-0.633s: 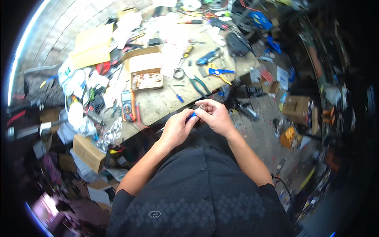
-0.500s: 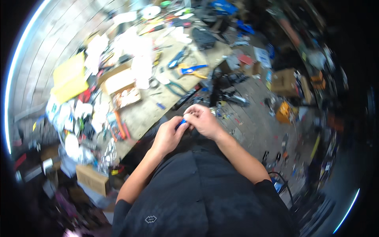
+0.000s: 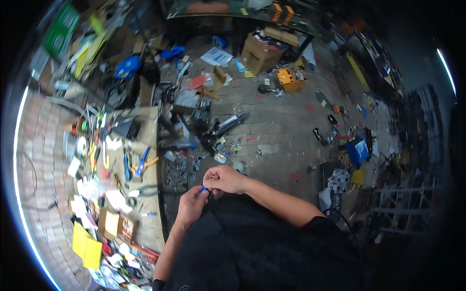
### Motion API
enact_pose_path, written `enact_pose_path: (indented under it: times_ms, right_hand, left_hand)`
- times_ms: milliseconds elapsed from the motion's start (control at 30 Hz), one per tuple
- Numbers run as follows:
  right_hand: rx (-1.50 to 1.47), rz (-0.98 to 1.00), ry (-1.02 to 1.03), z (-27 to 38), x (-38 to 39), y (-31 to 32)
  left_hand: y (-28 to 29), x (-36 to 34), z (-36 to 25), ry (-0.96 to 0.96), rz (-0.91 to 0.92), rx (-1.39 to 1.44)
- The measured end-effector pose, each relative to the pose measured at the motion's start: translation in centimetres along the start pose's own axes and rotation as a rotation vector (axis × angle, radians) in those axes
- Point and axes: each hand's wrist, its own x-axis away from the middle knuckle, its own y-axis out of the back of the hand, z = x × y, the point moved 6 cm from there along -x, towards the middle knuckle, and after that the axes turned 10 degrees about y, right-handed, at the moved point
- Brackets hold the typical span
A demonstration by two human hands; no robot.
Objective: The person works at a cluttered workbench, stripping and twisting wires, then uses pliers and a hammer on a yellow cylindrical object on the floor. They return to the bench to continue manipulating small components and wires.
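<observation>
L hand (image 3: pixel 191 205), prob. R hand (image 3: pixel 226 179), grip blue obj (image 3: pixel 204 189).

A cardboard box (image 3: pixel 258 56) stands on the littered floor (image 3: pixel 272 131) near an orange case (image 3: pixel 290 80). A yellow folder (image 3: pixel 87 246) lies on the cluttered bench (image 3: pixel 153 223) beside a brick wall (image 3: pixel 41 140).

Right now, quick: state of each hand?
Left hand: closed, pinching a small blue object.
Right hand: closed; what it holds is too small to tell.

Free room above floor (image 3: pixel 276 130) ahead, pliers (image 3: pixel 134 193) and cardboard box (image 3: pixel 102 222) leftward
</observation>
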Motion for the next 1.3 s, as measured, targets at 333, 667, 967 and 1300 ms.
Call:
enact_pose_path:
  times_ms: [333, 667, 967, 1300]
  right_hand:
    - [-0.524, -0.446, 0.265, 5.5, 9.4, 22.4]
    - [-0.052, -1.073, 0.515, 9.7, 22.1, 36.3]
    - [-0.113, -1.463, 0.407, 7.7, 28.9, 50.7]
    - [-0.101, -1.626, 0.327, 12.4, 34.9, 72.0]
  left_hand:
    - [-17.3, -11.8, -19.0, -0.240, 0.171, -0.321]
    - [-35.3, -18.9, -28.6, -0.563, 0.422, -0.463]
    - [-52.4, -28.2, -33.0, -0.349, 0.815, -0.398]
    - [-70.5, -40.7, -45.6, -0.501, 0.896, -0.636]
